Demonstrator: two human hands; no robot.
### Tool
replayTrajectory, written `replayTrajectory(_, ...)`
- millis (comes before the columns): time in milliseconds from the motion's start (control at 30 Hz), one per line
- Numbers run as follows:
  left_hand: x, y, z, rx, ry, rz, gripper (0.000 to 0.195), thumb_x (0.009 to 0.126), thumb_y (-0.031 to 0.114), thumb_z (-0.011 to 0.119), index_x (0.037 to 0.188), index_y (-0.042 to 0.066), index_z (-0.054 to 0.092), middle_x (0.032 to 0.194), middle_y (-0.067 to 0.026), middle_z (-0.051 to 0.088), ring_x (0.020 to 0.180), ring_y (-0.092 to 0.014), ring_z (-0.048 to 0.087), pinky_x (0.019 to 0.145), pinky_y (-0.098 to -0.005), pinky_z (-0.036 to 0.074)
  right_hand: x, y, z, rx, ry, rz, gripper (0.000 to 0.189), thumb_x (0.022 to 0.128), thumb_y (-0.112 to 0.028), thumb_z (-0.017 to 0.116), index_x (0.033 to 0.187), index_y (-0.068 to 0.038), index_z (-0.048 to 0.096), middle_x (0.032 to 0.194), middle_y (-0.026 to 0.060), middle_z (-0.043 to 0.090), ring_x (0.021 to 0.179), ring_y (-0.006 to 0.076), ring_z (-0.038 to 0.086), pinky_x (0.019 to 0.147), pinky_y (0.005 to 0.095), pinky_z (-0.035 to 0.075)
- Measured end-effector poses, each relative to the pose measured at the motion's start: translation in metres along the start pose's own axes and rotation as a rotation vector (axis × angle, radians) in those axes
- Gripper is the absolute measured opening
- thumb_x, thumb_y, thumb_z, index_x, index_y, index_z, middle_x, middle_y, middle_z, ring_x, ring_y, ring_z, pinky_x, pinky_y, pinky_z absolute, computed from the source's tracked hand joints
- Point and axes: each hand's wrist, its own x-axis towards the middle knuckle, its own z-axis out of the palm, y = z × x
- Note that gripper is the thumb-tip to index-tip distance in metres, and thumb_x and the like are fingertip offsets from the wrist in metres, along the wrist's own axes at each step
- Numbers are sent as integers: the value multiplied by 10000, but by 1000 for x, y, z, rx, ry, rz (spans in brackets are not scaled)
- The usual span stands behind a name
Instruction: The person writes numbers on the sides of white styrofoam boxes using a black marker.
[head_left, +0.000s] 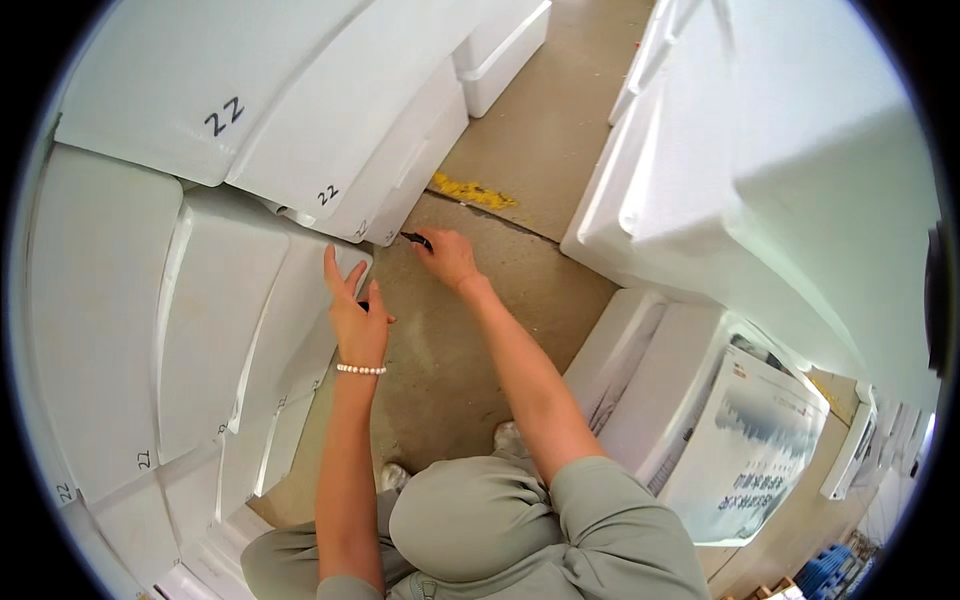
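Observation:
White foam boxes (225, 315) are stacked at the left, several of them marked with handwritten black numbers near their corners. My right hand (448, 256) grips a black marker pen (417, 240), its tip pointing at the lower corner of a foam box (390, 217) low in the upper stack. Whether the tip touches the foam cannot be told. My left hand (358, 319), with a beaded bracelet at the wrist, is beside the edge of a nearer box, fingers spread. A small black object, perhaps a pen cap (364, 306), shows between its fingers.
Tall white foam boxes (750, 172) stand at the right. Below them, a printed sheet (750, 442) lies on more foam boxes. Concrete floor (427, 360) with a worn yellow line (476, 193) runs between the stacks. Blue items (829, 570) are at the lower right.

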Motion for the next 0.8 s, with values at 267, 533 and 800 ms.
replayTrajectory(267,-3,2,12,-149,-16,38,450,939,18,535,1370,68,418,1114,-130,679,543,-150,621,454,-275,501,-4,-25,-25,119,190,192,358,867,-222,663,1139,1,600,954,215,701,850,395,678,750,460,533)
replayTrajectory(533,-27,56,74,-491,-206,87,275,949,33,546,1222,18,520,983,-101,715,445,-110,552,412,-249,433,-58,-22,-119,44,300,393,424,865,-55,588,1224,39,384,910,260,663,760,308,709,643,393,560)
replayTrajectory(800,-53,83,128,-811,-338,-63,268,913,21,566,1180,2,552,982,-107,721,467,-107,556,397,-245,401,-171,-149,-207,405,471,399,222,903,-9,523,1107,-26,437,876,166,643,736,213,667,614,347,535)
